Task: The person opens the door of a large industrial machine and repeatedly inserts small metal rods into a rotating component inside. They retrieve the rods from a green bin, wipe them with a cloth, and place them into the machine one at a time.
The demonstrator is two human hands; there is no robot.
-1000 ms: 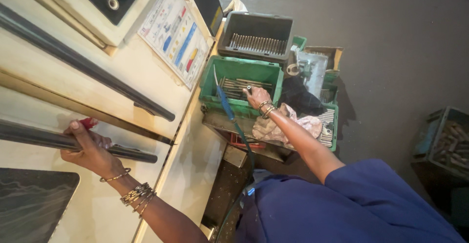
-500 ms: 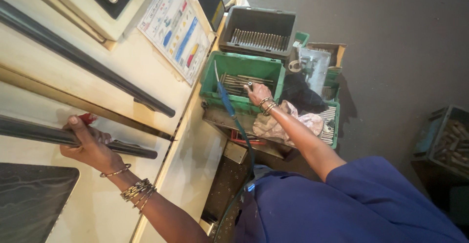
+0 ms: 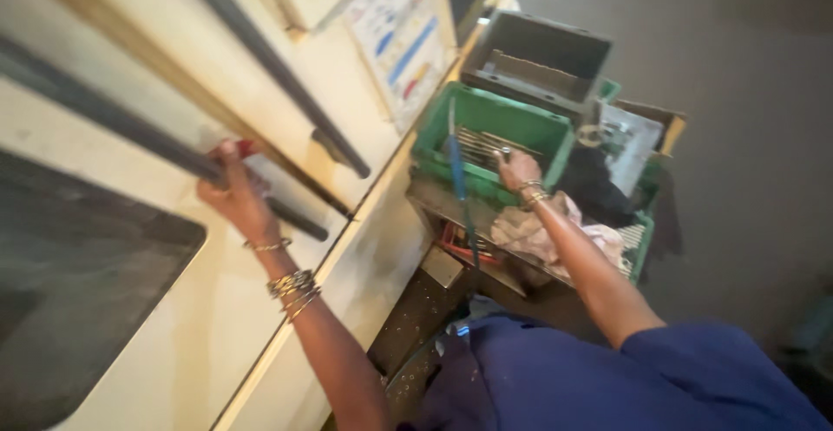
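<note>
Gripping dark bar handle [image 3: 173, 149] on cream machine door [image 3: 260, 75], left hand [image 3: 232, 195] has fingers curled closed round it; small red part shows just above knuckles. Bangles on left wrist. Right of door, green crate [image 3: 555, 132] holds row of thin metal rods [image 3: 486, 146]. Right hand [image 3: 518, 169] rests on rods inside crate, fingers bent down; whether they pinch a rod, cannot tell. Blue cable [image 3: 457, 166] crosses crate front. Grey bin [image 3: 538, 58] beyond crate; crumpled rag [image 3: 534, 231] just below right wrist.
</note>
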